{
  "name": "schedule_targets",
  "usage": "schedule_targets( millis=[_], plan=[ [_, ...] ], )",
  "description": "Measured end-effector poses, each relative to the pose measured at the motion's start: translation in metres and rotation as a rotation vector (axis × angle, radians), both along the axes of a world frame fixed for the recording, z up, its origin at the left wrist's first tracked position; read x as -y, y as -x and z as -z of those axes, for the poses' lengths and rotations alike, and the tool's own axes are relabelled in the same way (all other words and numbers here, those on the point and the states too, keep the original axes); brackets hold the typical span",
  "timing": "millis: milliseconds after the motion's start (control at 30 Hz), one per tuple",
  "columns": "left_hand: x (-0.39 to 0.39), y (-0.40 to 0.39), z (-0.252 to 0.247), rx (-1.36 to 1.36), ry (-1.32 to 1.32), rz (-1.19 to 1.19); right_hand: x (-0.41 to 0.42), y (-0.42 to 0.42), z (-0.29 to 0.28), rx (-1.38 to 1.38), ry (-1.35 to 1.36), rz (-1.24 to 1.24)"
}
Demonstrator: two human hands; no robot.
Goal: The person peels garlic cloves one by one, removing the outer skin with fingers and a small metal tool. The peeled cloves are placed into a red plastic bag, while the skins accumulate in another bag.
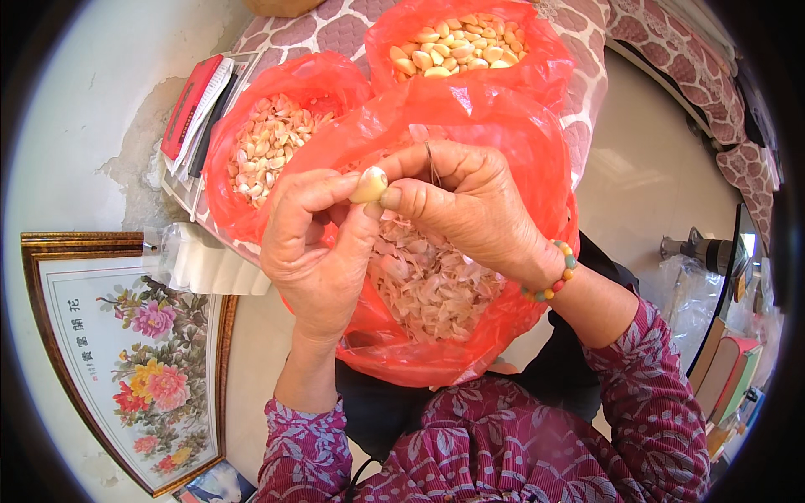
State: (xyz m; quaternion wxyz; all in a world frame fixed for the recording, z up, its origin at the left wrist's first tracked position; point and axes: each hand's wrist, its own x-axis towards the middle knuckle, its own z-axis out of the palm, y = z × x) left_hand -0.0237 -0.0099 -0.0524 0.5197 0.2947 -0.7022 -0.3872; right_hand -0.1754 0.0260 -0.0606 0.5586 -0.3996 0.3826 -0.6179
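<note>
A pale garlic clove [369,185] is pinched between the fingertips and thumb of my left hand [321,245]. My right hand [468,201] touches the same clove with its thumb and index finger, and a thin dark metal piece [432,160] shows between its fingers. Below both hands, papery garlic skins [434,289] fill a large red plastic bag [402,364]. Smaller cloves [270,144], some with skin on, lie in a red bag [327,72] at the upper left. Peeled cloves [462,47] lie in another red bag [553,63] at the top.
The two farther bags rest on a patterned quilted cloth [330,28]. Books and papers [195,113] are stacked at its left edge, above a white plastic-wrapped pack [207,261]. A framed flower picture [135,352] leans at lower left. More books [729,377] stand at far right.
</note>
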Motion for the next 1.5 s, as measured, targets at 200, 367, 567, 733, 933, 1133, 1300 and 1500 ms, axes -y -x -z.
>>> schedule_targets(
  millis=[200, 367, 567, 733, 933, 1133, 1300, 1500],
  plan=[
    [-0.002, 0.002, -0.003, 0.034, -0.055, -0.018, 0.000, -0.003, 0.003, -0.029, 0.056, 0.062],
    [0.002, -0.002, -0.003, 0.087, -0.075, -0.025, 0.000, 0.000, 0.003, -0.277, 0.101, 0.102],
    [-0.001, 0.001, -0.006, 0.137, -0.058, -0.072, -0.002, -0.002, -0.004, -0.416, 0.124, 0.116],
    [-0.003, 0.003, -0.005, 0.113, -0.110, -0.071, -0.003, -0.002, 0.000, -0.556, 0.177, 0.145],
    [-0.001, 0.003, -0.006, 0.075, -0.178, -0.026, -0.003, -0.001, 0.000, -0.630, 0.230, 0.185],
    [-0.002, 0.000, -0.008, 0.071, -0.304, -0.013, -0.002, -0.001, -0.002, -0.539, 0.130, 0.124],
    [-0.003, 0.002, -0.011, -0.010, -0.299, 0.029, -0.001, 0.001, -0.001, -0.590, 0.200, 0.173],
    [0.000, 0.004, -0.005, -0.044, -0.344, 0.046, 0.002, 0.009, 0.007, -0.918, 0.524, 0.273]
  ],
)
